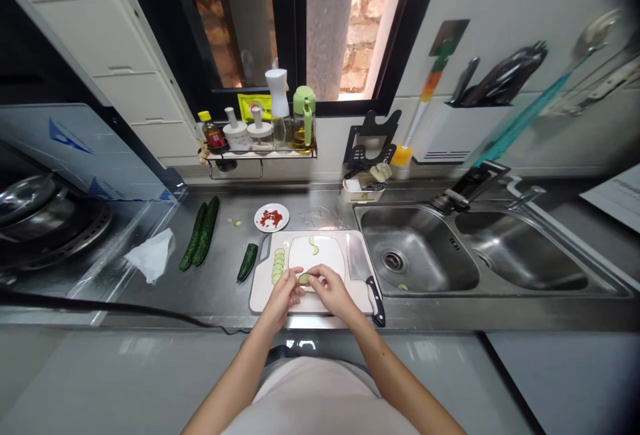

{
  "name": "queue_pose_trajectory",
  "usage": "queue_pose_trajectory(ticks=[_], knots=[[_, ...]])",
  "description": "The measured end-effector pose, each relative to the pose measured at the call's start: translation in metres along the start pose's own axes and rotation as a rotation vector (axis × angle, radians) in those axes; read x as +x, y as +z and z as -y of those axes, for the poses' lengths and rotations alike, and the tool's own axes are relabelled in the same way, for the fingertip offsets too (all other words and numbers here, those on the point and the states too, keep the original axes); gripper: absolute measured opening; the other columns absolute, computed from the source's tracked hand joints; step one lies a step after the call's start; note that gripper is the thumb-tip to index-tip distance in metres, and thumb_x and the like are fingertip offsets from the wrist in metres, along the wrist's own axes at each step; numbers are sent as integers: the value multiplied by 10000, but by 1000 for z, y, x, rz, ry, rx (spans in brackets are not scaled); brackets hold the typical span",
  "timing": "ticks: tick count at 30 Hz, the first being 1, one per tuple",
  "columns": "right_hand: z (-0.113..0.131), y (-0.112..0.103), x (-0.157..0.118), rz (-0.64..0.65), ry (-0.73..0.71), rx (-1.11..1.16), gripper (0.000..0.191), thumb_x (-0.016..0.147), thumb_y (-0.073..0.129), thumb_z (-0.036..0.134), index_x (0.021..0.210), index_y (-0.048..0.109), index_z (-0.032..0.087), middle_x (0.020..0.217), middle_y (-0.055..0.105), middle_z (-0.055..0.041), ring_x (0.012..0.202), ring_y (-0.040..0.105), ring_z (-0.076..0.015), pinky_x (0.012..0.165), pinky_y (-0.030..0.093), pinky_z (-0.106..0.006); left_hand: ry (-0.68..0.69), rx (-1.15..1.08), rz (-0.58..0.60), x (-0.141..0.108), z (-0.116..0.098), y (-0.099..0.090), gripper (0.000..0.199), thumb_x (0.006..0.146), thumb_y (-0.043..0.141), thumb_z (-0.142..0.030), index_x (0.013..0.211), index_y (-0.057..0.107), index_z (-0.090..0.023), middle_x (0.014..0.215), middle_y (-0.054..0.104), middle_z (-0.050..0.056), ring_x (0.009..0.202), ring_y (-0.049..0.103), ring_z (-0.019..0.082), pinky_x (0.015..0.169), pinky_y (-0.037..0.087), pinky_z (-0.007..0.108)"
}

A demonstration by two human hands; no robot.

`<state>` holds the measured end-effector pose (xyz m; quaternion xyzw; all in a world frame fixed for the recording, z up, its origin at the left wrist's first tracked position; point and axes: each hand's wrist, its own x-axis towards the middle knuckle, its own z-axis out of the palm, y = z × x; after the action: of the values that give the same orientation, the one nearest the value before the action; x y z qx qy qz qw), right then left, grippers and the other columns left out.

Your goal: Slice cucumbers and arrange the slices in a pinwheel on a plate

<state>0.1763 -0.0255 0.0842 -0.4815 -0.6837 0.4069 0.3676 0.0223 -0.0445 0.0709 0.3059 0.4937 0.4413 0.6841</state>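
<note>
Over the white square plate (330,251), my right hand (327,285) pinches a cucumber slice (304,279) between thumb and fingers. My left hand (286,293) is close beside that slice with its fingers curled together; what they hold, if anything, is hidden. A few pale green slices (314,245) lie at the plate's far side. The plate rests on a cutting board (260,295). Left of the plate, a row of overlapping cucumber slices (279,263) runs along the board. A broad-bladed kitchen knife (358,258) lies on the right side, its black handle toward me.
A cut cucumber piece (247,262) and two whole cucumbers (205,231) lie to the left, near a crumpled white cloth or tissue (151,255). Behind the board stands a small plate (259,217) of chopped red pepper. A double sink (420,248) is at the right, a stove pan (50,221) far left.
</note>
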Motion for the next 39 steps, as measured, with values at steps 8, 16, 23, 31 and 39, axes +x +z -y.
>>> queue_pose_trajectory(ticks=[8, 16, 23, 31, 39], knots=[[0, -4, 1, -30, -44, -15, 153, 860, 509, 296, 837, 628, 203, 927, 640, -38, 944, 553, -171, 767, 425, -273, -246, -425, 182, -3, 0, 3, 291, 854, 628, -393, 1023, 602, -158, 802, 653, 29, 622, 596, 67, 538, 442, 155], [0, -6, -4, 2, 33, 61, 146, 828, 550, 318, 796, 609, 188, 843, 644, -17, 830, 576, -148, 703, 418, -246, -115, -397, 108, -3, -7, -1, 514, 683, 787, -196, 1145, 562, -201, 788, 598, -30, 613, 563, 34, 553, 425, 131], [6, -3, -1, 49, 32, 143, 161, 824, 557, 325, 772, 598, 179, 715, 602, 20, 671, 523, -115, 658, 409, -234, 34, -181, 35, -1, -8, 5, 658, 601, 832, -304, 1175, 535, -179, 648, 500, -76, 540, 448, 27, 548, 333, 154], [-5, -2, 3, 32, 109, 160, 196, 807, 573, 359, 759, 596, 171, 668, 575, 17, 633, 496, -115, 608, 390, -232, 311, 144, -38, 4, -7, 10, 514, 730, 723, -363, 1173, 534, -182, 686, 451, -56, 642, 435, 75, 644, 354, 196], [-11, 0, 11, 20, 192, 262, 168, 775, 579, 338, 719, 556, 182, 574, 541, 37, 549, 488, -106, 558, 381, -228, 441, 335, -107, 14, -2, 17, 440, 816, 605, -296, 1235, 500, -209, 771, 460, -21, 696, 449, 106, 659, 389, 212]])
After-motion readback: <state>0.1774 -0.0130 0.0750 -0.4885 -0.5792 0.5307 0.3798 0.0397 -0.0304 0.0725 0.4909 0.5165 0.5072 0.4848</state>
